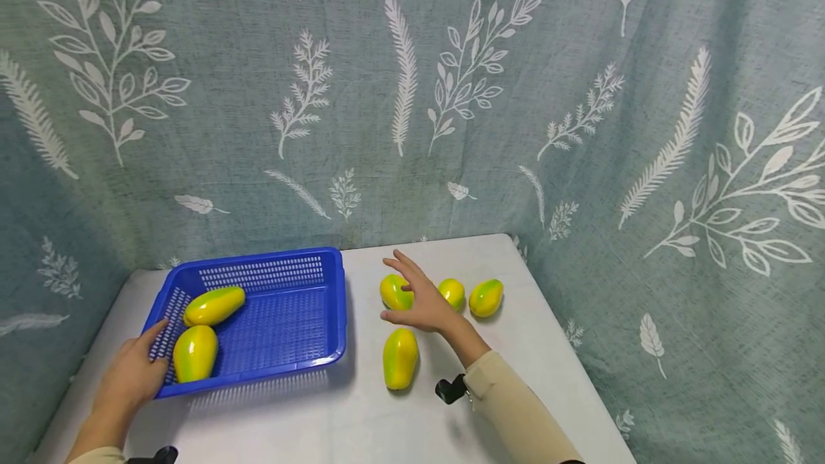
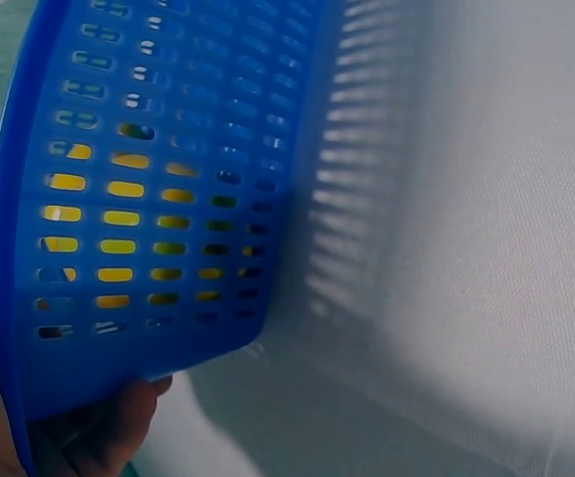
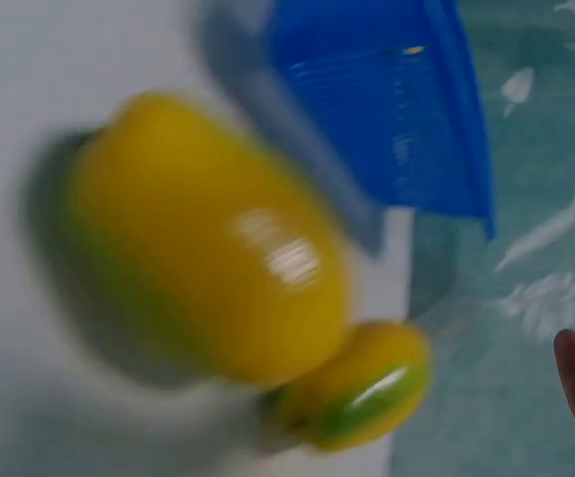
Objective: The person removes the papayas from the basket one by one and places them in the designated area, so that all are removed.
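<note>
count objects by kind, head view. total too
Yellow-green mangoes: 6 — two in the basket, four on the table
Blue basket: 1
Total: 7

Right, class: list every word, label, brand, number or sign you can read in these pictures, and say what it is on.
None: no readable text in any view.
Blue basket: plain slotted plastic, no label.
Yellow-green fruits: no stickers visible.
Curtain: white leaf prints only, no words.
Table: bare white, unmarked.
The right wrist view is too blurred to show small print.
</note>
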Demonstrator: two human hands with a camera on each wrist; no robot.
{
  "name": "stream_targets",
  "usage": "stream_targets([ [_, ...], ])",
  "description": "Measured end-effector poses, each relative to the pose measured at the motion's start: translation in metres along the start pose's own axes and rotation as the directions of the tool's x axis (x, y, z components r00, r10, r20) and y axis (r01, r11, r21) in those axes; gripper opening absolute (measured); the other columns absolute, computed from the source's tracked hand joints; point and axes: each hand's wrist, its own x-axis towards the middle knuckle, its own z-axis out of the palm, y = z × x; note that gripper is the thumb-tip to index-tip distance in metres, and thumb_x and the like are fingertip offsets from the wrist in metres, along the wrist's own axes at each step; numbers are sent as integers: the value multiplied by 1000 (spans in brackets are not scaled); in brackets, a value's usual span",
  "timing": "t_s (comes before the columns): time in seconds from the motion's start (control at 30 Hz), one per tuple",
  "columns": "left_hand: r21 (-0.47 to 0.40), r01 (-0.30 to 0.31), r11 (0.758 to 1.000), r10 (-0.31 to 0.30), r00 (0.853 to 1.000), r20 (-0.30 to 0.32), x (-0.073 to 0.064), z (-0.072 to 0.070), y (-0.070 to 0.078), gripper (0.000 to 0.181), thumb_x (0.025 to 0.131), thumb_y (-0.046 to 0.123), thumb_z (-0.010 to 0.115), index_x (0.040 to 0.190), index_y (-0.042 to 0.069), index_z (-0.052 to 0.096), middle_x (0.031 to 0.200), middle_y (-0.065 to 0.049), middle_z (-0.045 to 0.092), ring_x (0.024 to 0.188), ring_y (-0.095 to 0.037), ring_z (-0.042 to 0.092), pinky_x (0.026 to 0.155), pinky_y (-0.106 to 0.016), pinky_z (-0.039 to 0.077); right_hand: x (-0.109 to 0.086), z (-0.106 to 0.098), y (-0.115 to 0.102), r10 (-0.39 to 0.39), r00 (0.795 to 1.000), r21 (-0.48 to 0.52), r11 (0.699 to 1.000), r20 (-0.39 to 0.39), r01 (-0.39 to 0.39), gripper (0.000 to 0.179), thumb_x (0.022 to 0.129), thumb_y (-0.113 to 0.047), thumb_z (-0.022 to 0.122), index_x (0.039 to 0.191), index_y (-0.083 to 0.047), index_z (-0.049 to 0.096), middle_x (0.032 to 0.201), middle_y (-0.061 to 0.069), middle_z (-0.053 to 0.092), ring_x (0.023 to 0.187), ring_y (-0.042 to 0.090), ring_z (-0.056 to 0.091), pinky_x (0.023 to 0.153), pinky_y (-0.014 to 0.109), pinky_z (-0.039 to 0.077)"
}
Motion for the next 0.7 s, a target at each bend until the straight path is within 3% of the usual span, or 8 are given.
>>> stream_targets([
  [0.1,1,-16,1000,16,1000,-10,-1,-1,-2,71,79,9,46,144,5,16,118,-37,31,103,-55,33,82,-70,28,25,1,-24,-41,999,20,999,18,40,83,73,-21,74,142,-14,29,150,6,12,132,23,26,93,45,41],
  [0.2,-2,-20,1000,20,1000,-17,-1,0,-2,71,80,9,47,144,5,16,119,-37,31,103,-55,33,82,-70,28,49,12,-31,-57,997,39,998,49,55,85,73,-25,75,143,-22,27,151,0,10,131,20,28,93,41,42],
  [0.37,-15,-12,1000,12,1000,-24,-5,2,-6,72,80,8,47,144,6,15,120,-37,30,103,-55,34,82,-70,28,92,52,-29,-79,991,65,995,106,73,87,70,-37,75,140,-41,22,149,-14,7,125,15,37,91,31,43],
  [0.53,-29,-8,1000,7,1000,-22,-9,1,-3,72,80,8,48,144,6,17,120,-36,32,104,-54,35,83,-70,29,116,95,-41,-103,980,112,990,170,84,88,69,-37,76,139,-43,22,148,-17,7,125,12,35,90,25,43],
  [0.7,-31,-2,1000,1,999,-41,-9,0,0,70,80,7,47,144,8,19,121,-35,34,105,-54,37,83,-69,30,128,135,-48,-137,968,151,983,208,107,88,69,-34,77,139,-41,24,147,-19,9,132,5,21,89,21,42],
])
